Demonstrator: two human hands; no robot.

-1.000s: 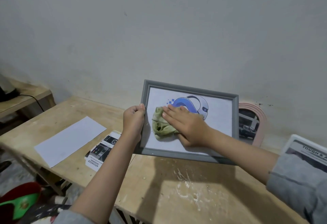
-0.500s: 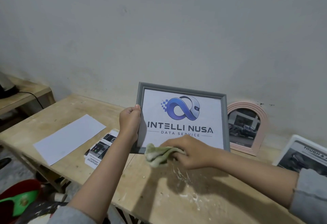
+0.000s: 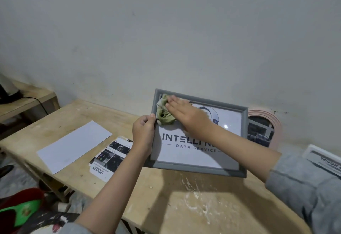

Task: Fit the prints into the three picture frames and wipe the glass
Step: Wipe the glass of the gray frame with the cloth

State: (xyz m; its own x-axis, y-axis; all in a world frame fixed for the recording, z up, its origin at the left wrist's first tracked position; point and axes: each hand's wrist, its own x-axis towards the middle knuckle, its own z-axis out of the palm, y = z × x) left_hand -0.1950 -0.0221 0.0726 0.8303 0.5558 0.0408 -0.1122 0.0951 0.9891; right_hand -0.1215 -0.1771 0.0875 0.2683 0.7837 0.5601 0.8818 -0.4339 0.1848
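Bare plaster wall (image 3: 166, 30) backs a scuffed wooden table (image 3: 184, 206) dusted with white residue. Near its twelve o'clock edge the grey frame (image 3: 197, 169) is propped tilted, its print fitted. The left hand (image 3: 143, 134) is closed around the frame's nine o'clock rail; the right hand (image 3: 186, 115) lies flat, pressing a green cloth (image 3: 164, 113) to the glass at eleven o'clock. Wiping is under way; next, likely sweeping toward five o'clock. At three o'clock stand a pink arched frame (image 3: 276, 123) and a white frame (image 3: 324, 160); at nine o'clock lie a blank sheet (image 3: 73, 145) and a printed leaflet (image 3: 108, 158).
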